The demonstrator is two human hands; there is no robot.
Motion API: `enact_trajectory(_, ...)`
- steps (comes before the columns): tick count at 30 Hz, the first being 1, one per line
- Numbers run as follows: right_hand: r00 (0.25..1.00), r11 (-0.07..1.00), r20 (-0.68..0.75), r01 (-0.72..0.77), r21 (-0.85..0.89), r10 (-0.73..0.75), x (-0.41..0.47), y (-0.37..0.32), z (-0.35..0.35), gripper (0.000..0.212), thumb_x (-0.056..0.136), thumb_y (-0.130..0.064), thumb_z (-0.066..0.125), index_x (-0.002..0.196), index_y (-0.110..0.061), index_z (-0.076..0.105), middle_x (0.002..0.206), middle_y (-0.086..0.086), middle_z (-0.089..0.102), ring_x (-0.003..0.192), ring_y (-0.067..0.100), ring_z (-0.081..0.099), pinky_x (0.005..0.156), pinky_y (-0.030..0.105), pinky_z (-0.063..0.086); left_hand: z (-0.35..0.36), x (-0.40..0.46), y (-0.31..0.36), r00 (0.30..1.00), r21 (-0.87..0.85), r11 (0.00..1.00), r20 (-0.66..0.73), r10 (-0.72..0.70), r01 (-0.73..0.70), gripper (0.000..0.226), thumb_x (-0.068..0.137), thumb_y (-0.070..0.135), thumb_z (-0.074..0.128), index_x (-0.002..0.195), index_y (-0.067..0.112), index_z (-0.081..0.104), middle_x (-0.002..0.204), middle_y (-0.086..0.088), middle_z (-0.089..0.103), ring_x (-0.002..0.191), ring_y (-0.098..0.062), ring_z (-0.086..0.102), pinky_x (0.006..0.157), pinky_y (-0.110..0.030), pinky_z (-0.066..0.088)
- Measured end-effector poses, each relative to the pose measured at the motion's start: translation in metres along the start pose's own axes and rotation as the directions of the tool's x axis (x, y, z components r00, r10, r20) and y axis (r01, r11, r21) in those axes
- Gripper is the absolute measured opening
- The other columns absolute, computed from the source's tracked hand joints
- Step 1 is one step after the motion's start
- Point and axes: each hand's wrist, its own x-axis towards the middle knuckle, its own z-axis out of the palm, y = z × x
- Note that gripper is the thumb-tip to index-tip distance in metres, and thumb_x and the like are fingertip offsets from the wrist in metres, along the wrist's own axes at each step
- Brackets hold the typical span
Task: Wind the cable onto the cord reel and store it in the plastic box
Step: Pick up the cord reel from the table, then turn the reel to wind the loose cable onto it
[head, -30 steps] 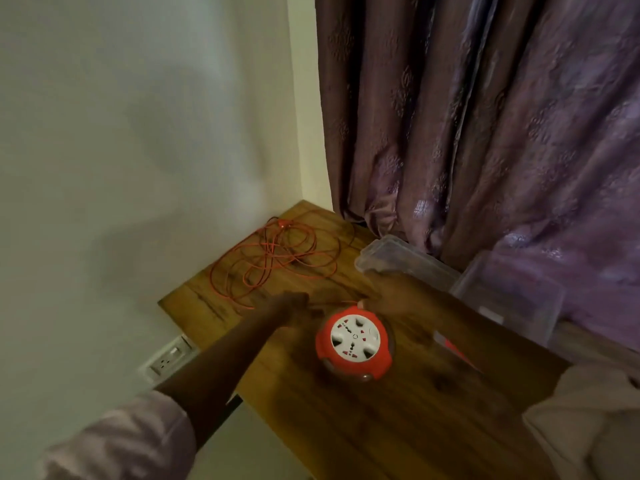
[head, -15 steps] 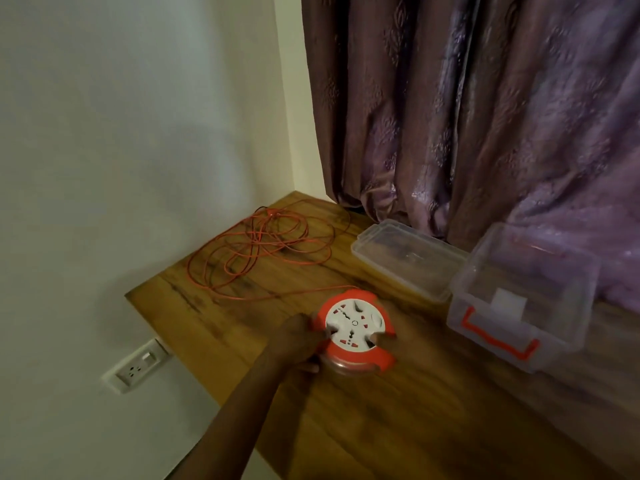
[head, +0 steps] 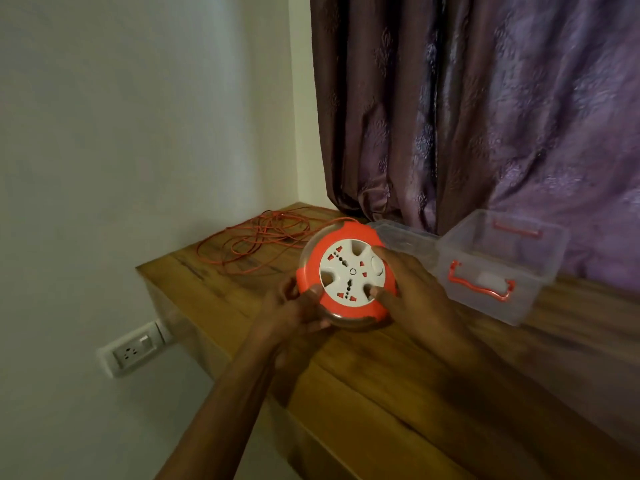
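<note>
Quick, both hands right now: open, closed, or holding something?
Left hand: grips the near-left rim of the round orange-and-white plastic cord reel.
Right hand: holds the reel's right side, fingertips on its white face.

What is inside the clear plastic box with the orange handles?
The clear plastic box holds no reel or cable; through its front wall only a pale patch shows, perhaps a label. Its floor is blurred.

Cord reel point(head: 346, 277): smooth plastic, orange rim with slight sheen, matt white socket face, clear lower flange. Cable point(head: 258, 239), centre left: thin, orange, smooth sheathing. Table point(head: 398, 393): wood, visible grain, dull satin finish. Plastic box point(head: 498, 271), right: clear, faintly cloudy plastic; glossy orange handles. Lid point(head: 403, 239) beside it: same clear plastic. Curtain point(head: 485, 116), upper right: purple cloth, embossed pattern, soft sheen. Wall point(head: 138, 133): matt paint. Wall socket point(head: 133, 349), lower left: white plastic.
</note>
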Motion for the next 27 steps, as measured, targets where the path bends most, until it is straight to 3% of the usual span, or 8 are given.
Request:
enact_trajectory(3, 0.998, 0.989, -0.068, 0.004, -0.148, -0.014, -0.013, -0.010, 0.003, 0.060, 0.089, -0.042, 0.054, 0.142, -0.034, 0.027, 0.148, 0.002, 0.029, 0.128, 0.025, 0.036, 0.099, 0.038, 0.036, 0.010, -0.009, -0.013, 1.000, -0.082, 0.996, -0.012, 0.021, -0.022, 0.051, 0.069, 0.031, 0.082, 0.117, 0.032, 0.065, 0.117, -0.008, 0.073, 0.098, -0.028, 0.073, 0.065, -0.035, 0.060)
enact_trajectory(5, 0.990, 0.968, -0.138, -0.023, -0.250, -0.013, -0.021, -0.018, 0.009, 0.059, 0.089, -0.046, 0.051, 0.141, -0.035, 0.025, 0.141, 0.004, 0.033, 0.122, 0.025, 0.035, 0.091, 0.035, 0.040, 0.018, -0.018, -0.022, 0.997, -0.157, 0.985, -0.042, 0.064, -0.070, 0.038, 0.067, 0.029, 0.084, 0.098, 0.045, 0.071, 0.106, 0.000, 0.077, 0.094, -0.025, 0.075, 0.063, -0.035, 0.060)
enact_trajectory(6, 0.986, 0.959, -0.168, -0.036, -0.281, -0.012, -0.025, -0.022, 0.013, 0.059, 0.089, -0.049, 0.049, 0.141, -0.036, 0.024, 0.136, 0.005, 0.036, 0.118, 0.023, 0.036, 0.087, 0.033, 0.040, 0.021, -0.022, -0.026, 0.994, -0.180, 0.979, -0.056, 0.089, -0.098, 0.035, 0.069, 0.026, 0.084, 0.097, 0.044, 0.071, 0.106, 0.001, 0.077, 0.094, -0.024, 0.075, 0.064, -0.035, 0.061)
enact_trajectory(11, 0.978, 0.933, -0.209, -0.093, -0.347, 0.020, -0.027, -0.038, 0.027, 0.060, 0.089, -0.059, 0.036, 0.142, -0.043, 0.014, 0.131, 0.005, 0.041, 0.115, 0.023, 0.041, 0.088, 0.036, 0.038, 0.027, -0.034, -0.040, 0.989, -0.242, 0.960, -0.066, 0.130, -0.143, 0.045, 0.080, 0.017, 0.079, 0.121, 0.029, 0.062, 0.122, -0.006, 0.070, 0.106, -0.033, 0.070, 0.075, -0.045, 0.061)
enact_trajectory(17, 0.968, 0.866, -0.248, -0.147, -0.479, 0.027, -0.015, -0.041, 0.029, 0.062, 0.089, -0.064, 0.031, 0.143, -0.043, 0.012, 0.131, 0.009, 0.045, 0.113, 0.027, 0.045, 0.088, 0.043, 0.033, 0.032, -0.028, -0.038, 0.987, -0.253, 0.955, -0.074, 0.142, -0.156, 0.047, 0.079, 0.018, 0.079, 0.120, 0.033, 0.060, 0.119, -0.007, 0.071, 0.103, -0.034, 0.071, 0.073, -0.043, 0.060)
enact_trajectory(24, 0.961, 0.946, -0.276, -0.105, -0.306, 0.018, 0.003, -0.047, 0.031, 0.065, 0.089, -0.061, 0.040, 0.145, -0.037, 0.017, 0.131, 0.004, 0.056, 0.109, 0.024, 0.057, 0.090, 0.039, 0.039, 0.037, -0.015, -0.037, 0.976, -0.256, 0.942, -0.072, 0.205, -0.217, 0.039, 0.084, 0.019, 0.074, 0.114, 0.039, 0.062, 0.118, -0.006, 0.072, 0.104, -0.034, 0.070, 0.078, -0.052, 0.059)
enact_trajectory(27, 0.936, 0.976, -0.338, -0.160, -0.147, 0.103, 0.009, -0.051, 0.029, 0.065, 0.085, -0.063, 0.046, 0.142, -0.037, 0.028, 0.121, 0.002, 0.063, 0.104, 0.023, 0.061, 0.083, 0.033, 0.047, 0.038, -0.008, -0.034, 0.968, -0.282, 0.926, -0.038, 0.250, -0.250, 0.039, 0.085, 0.016, 0.072, 0.114, 0.040, 0.062, 0.118, -0.003, 0.072, 0.102, -0.030, 0.072, 0.074, -0.048, 0.060)
